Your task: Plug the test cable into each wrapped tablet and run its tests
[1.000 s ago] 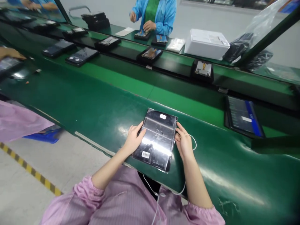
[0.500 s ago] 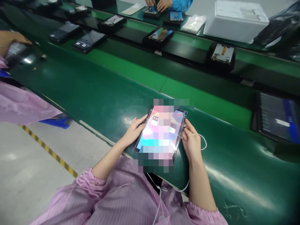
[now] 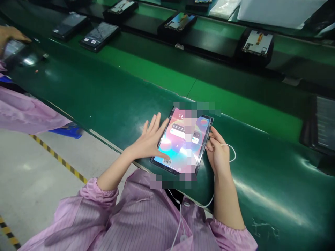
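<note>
A tablet (image 3: pixel 171 144) with a lit, colourful screen and a barcode label lies on the green bench in front of me; blurred blocks cover part of it. My left hand (image 3: pixel 148 137) is open over its left side, fingers spread and thumb at the lower screen near the label. At the right edge, my right hand (image 3: pixel 217 148) is closed, fingertips pinched together against the tablet's side. A thin white cable (image 3: pixel 233 153) loops out from these fingers and runs down to my lap. What sits at the fingertips is mostly hidden.
Beyond the green bench (image 3: pixel 104 104), a conveyor carries several black trays with tablets and opened devices (image 3: pixel 258 43). A co-worker's hand (image 3: pixel 13 36) and pink sleeve are at the left. A white box (image 3: pixel 277 12) stands at the back right.
My left hand has gone from gripping the tablet's left edge to spreading over it, thumb on the screen. The right hand stays at the right edge. The view has tilted down.
</note>
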A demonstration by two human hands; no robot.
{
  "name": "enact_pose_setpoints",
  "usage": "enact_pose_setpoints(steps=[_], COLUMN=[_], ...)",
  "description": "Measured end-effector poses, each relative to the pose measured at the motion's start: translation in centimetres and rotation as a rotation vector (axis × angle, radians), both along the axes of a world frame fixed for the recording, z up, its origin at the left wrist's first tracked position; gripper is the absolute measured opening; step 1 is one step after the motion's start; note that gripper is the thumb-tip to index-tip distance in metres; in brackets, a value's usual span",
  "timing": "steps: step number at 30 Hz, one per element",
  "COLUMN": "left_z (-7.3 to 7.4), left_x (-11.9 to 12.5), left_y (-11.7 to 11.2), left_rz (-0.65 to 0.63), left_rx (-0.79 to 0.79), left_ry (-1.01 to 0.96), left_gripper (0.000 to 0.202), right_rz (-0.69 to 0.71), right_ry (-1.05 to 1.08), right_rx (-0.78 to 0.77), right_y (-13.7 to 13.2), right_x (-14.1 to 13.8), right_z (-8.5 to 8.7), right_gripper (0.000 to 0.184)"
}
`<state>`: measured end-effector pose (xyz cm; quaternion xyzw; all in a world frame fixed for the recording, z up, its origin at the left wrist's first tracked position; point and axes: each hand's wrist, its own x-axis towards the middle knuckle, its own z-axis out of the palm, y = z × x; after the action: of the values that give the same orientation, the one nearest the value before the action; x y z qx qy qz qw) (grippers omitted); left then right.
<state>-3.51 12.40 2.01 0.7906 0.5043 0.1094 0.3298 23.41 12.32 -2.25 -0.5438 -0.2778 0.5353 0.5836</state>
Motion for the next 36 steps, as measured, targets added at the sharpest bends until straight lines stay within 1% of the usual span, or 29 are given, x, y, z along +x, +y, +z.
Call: enact_pose_setpoints(steps=[2,5,7,8,9,12,14,17,19,23,24,25,27,28,29,31,36], left_z=[0.2,0.2,0.0,-0.1,-0.3,-0.8,-1.0,-1.0,-1.0,-1.3,-1.4,-1.5,-1.6,-1.7,-1.6,-1.4,-0.7], left_x=[-0.4,-0.8,-0.8,-0.7,-0.6,-0.1,0.4,1.2,1.8,3.0,3.3,3.6,4.0,4.0,4.0,3.6,2.2], left_y=[1.0,1.4,1.0,0.6,0.3,-0.6,-0.9,-1.0,-1.1,-1.4,-1.6,-1.8,-2.1,-2.2,-2.3,-2.3,-2.1], left_rz=[0.17,0.466,0.574,0.602,0.62,0.655,0.658,0.635,0.605,0.575,0.566,0.554,0.53,0.519,0.51,0.484,0.426], left_rx=[0.062,0.136,0.142,0.14,0.136,0.112,0.064,-0.028,-0.059,-0.024,-0.015,-0.011,-0.02,-0.03,-0.04,-0.06,-0.105], left_ry=[-0.027,-0.182,-0.306,-0.352,-0.384,-0.424,-0.403,-0.304,-0.238,-0.147,-0.136,-0.131,-0.139,-0.147,-0.151,-0.143,-0.121], left_gripper=[0.119,0.077,0.047,0.037,0.033,0.032,0.028,0.03,0.032,0.032,0.036,0.045,0.07,0.08,0.084,0.082,0.055], right_rz=[-0.008,-0.008,-0.002,0.002,0.005,0.019,0.027,0.023,0.008,0.007,0.011,0.012,0.0,-0.009,-0.017,-0.018,-0.011], right_ry=[0.015,0.011,0.001,-0.003,-0.006,-0.011,-0.014,-0.02,-0.011,-0.002,-0.007,-0.01,-0.005,0.003,0.01,0.016,0.012], right_rx=[-0.013,-0.009,-0.003,-0.003,-0.003,-0.008,-0.012,-0.009,-0.008,-0.003,0.004,0.01,0.011,0.009,0.007,0.008,0.003], right_y=[0.0,0.0,0.0,0.0,0.0,-0.1,-0.1,-0.1,-0.1,-0.1,-0.1,-0.1,-0.1,-0.1,-0.1,-0.1,-0.1], right_x=[-0.1,-0.1,0.0,0.1,0.1,0.2,0.3,0.2,0.2,0.1,0.1,0.1,0.1,0.0,0.0,0.0,0.1], right_z=[0.2,0.2,0.1,0.0,0.0,0.0,0.0,0.1,0.1,0.2,0.2,0.2,0.1,0.1,0.1,0.1,0.1], right_gripper=[0.039,0.039,0.038,0.038,0.037,0.038,0.038,0.039,0.038,0.039,0.039,0.039,0.038,0.038,0.038,0.038,0.039])
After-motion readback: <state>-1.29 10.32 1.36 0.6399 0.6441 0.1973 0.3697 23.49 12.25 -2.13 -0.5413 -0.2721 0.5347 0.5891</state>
